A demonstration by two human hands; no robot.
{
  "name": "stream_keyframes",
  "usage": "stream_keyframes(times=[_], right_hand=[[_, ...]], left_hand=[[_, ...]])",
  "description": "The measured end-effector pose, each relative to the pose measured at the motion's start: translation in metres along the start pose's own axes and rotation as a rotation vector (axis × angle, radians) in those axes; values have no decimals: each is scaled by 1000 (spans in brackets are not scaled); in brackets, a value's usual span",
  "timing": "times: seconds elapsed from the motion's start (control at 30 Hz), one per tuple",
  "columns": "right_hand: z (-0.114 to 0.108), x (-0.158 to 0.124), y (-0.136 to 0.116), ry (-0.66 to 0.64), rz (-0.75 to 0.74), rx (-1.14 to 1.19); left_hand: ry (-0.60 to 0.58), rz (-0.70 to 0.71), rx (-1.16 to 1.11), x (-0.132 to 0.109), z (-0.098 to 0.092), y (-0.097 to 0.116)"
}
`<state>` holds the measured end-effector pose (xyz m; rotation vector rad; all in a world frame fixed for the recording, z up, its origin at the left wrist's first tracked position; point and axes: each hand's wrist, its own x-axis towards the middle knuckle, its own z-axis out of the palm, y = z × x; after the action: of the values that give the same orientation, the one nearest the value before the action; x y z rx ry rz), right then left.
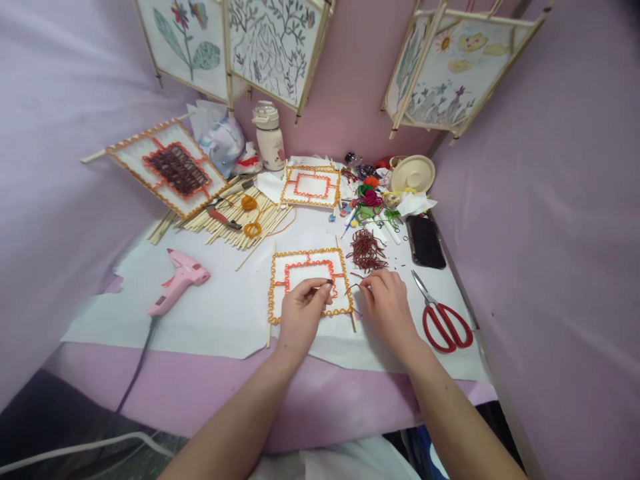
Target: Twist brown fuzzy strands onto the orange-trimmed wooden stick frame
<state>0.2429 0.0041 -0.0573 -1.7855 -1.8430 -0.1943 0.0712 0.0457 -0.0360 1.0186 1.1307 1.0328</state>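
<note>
The left hand (305,303) is over the yarn-edged panel (304,272), near the middle of the front edge of the counter (230,293), thumb and forefinger pinched on a small dark piece (329,282). Beside the panel, the right hand (386,301) has its fingertips together on a thin brown strand (354,287). Red-handled scissors (440,319) lie near the counter's right edge.
</note>
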Motion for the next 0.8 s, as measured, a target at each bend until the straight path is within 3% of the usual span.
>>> stream_keyframes(times=[0.17, 0.3, 0.5, 0.8], right_hand=[[-25, 1, -17, 179, -168, 36], [-33, 2, -28, 249, -223, 21], [-34, 0, -33, 289, -231, 38], [-31, -5, -41, 271, -121, 127]], left_hand=[[-40, -34, -1, 0, 3, -1], [-148, -166, -143, -6, 8, 4], [-221, -327, -290, -14, 9, 14], [-226, -348, -369, -17, 12, 12]])
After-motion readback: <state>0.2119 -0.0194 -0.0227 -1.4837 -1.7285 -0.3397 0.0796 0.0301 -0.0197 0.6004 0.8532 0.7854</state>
